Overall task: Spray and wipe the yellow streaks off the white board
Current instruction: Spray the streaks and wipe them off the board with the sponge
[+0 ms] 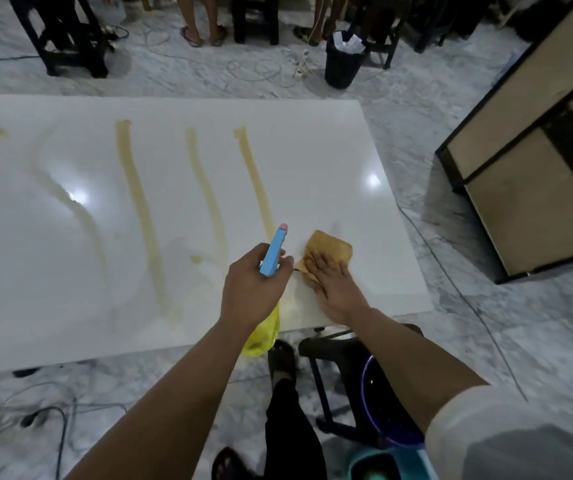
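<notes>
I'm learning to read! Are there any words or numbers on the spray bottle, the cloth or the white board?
No readable text anywhere in this picture.
Spray bottle, held in the left hand: no label shows.
Cloth under the right hand: plain.
White board: only yellow streaks, no writing.

The left hand [254,289] gripped a spray bottle [273,251], its blue nozzle pointing away from the person. Just beside it, the right hand [333,282] pressed flat on a yellow cloth [330,245] on the white board [70,306]. Yellow streaks [139,209] ran left of both hands.
</notes>
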A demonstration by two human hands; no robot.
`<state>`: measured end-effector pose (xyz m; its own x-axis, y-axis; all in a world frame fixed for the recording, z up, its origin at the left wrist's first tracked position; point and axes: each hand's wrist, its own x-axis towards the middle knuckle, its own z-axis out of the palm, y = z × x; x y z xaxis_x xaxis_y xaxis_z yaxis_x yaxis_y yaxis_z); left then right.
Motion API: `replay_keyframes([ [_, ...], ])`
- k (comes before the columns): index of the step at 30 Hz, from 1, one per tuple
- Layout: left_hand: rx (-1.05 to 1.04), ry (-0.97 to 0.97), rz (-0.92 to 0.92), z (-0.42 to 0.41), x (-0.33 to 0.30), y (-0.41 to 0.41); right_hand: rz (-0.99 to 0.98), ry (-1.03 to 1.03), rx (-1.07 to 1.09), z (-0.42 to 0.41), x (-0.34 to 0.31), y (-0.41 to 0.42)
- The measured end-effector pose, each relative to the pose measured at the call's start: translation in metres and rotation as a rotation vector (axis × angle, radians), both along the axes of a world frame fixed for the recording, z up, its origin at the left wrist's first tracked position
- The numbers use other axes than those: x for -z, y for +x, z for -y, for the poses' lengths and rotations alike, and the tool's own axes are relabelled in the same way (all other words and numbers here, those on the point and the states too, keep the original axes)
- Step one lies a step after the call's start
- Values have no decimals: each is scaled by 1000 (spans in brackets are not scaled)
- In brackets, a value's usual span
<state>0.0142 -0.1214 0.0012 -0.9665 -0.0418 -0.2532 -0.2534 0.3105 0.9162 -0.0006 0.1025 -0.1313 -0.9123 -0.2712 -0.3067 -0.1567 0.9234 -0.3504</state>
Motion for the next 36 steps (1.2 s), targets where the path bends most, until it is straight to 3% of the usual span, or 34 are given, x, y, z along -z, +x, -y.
replay_keyframes([
  [5, 18, -1, 16, 7, -12, 51, 38, -112, 143, 9, -26, 77],
  [12, 57, 5, 52, -4, -24, 70, -14, -623, 1059, -25, -80, 36],
  [15, 57, 7, 44, -8, -23, 70, -137, -767, 1283, -58, -97, 25],
  [18, 48, 8, 38, -11, -22, 69, -252, -691, 1262, -75, -103, 30],
  [20, 48, -1, 38, -12, -19, 68, -292, -544, 1137, -80, -89, 41],
  [25, 53, -19, 43, -10, -7, 73, -8, -179, 723, -53, -16, 79],
  [36, -1, -49, 14, 11, 1, 89, 2, 28, 513, 37, 5, 118],
])
